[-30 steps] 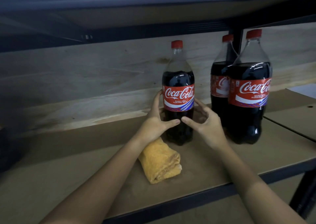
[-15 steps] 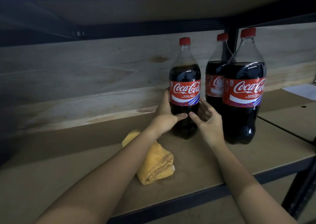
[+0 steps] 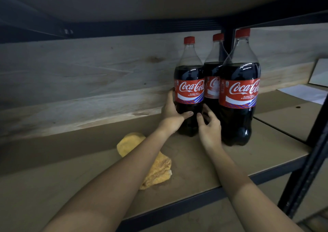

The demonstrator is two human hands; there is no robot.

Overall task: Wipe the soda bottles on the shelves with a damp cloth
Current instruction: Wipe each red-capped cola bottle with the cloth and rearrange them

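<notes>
My left hand (image 3: 171, 114) and right hand (image 3: 210, 129) wrap the leftmost Coca-Cola bottle (image 3: 189, 90), pressed against its neighbours. The yellow cloth (image 3: 156, 171) lies idle near the shelf's (image 3: 195, 169) front edge; I judge wiping remains

3 Coke bottles + cloth, all on the shelf board (image 3: 195, 160)

Left bottle (image 3: 189, 90), middle bottle (image 3: 212, 82) and right bottle (image 3: 239, 93): upright, red caps on, dark cola, red Coca-Cola labels, clustered tight; middle one sits behind, partly hidden. Yellow cloth (image 3: 158, 169) lies crumpled on the board, near the front-left of the bottles, clear of them.
</notes>
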